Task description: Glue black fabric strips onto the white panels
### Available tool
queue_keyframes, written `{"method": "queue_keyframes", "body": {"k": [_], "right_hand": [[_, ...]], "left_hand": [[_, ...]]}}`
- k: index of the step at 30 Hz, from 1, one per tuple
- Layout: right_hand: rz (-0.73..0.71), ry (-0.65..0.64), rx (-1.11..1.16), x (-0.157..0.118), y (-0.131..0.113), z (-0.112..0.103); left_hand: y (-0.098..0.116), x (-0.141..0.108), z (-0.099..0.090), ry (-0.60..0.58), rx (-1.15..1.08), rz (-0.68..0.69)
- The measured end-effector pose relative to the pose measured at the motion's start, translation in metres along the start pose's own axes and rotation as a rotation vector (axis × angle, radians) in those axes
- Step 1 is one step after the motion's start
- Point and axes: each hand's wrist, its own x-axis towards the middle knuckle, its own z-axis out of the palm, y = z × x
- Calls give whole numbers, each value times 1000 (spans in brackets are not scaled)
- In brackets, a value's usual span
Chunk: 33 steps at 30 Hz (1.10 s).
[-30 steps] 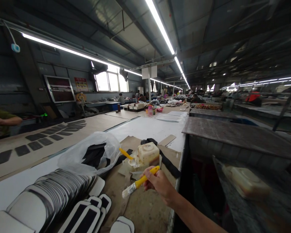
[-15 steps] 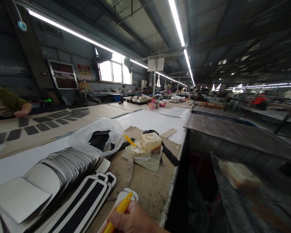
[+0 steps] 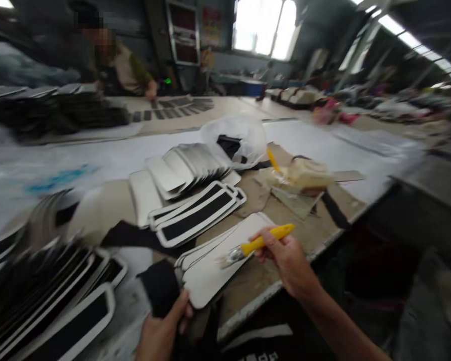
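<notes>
In my right hand [image 3: 281, 255] is a paint brush [image 3: 257, 244] with a yellow handle, its pale bristles over the top white panel of a small fanned stack. My left hand [image 3: 163, 326] pinches the near left edge of that white panel [image 3: 214, 273]. A dark fabric piece [image 3: 160, 286] lies just beside my left fingers. Behind the stack are white-rimmed panels with black centres [image 3: 197, 215]. A stained, cream-coloured plastic container [image 3: 310, 174] rests on a sheet, and another yellow brush [image 3: 273, 160] leans at its left side.
Overlapping white panels [image 3: 180, 168] lie beyond, next to a clear plastic bag [image 3: 244, 138] with black material. More black-and-white panels [image 3: 78, 321] are piled at the lower left. The table edge [image 3: 259, 303] runs along my right. A co-worker [image 3: 124, 70] stands across the table.
My view has swung left and down. My left hand has come into view at the white panel. The brush now points bristles-left over the panel, still in my right hand.
</notes>
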Motion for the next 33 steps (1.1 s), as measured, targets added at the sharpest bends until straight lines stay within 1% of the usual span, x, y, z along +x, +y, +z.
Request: {"method": "queue_keyframes", "body": {"k": [1,2,3,5,10,13,15,17,25,29,33], "right_hand": [[-3,-17,-19,0,2,0],[-5,-29,-39,0,6,0],[-3,-46,-60,0,10,1],[-2,-84,-102,-4,19,3],[-15,-193,-216,-13,37,16],[-58,-216,-310,-11,40,19],[-109,-187,-390,-9,38,17],[-168,-141,-480,-6,33,11],[-423,50,-874,15,10,-31],[-617,89,-1019,24,0,-42],[-759,60,-1081,29,-7,-47]], "left_hand": [[-5,2,-1,-7,-43,-4],[-9,5,-1,-87,-131,38],[-11,9,0,-123,-179,57],[-13,14,1,-151,-234,55],[-12,13,2,-178,-268,57],[-13,13,1,-166,-255,74],[-14,13,1,-141,-238,76],[-14,13,2,-117,-230,70],[-19,12,4,-51,-181,28],[-12,8,5,-2,-173,-13],[-7,5,5,8,-129,6]]}}
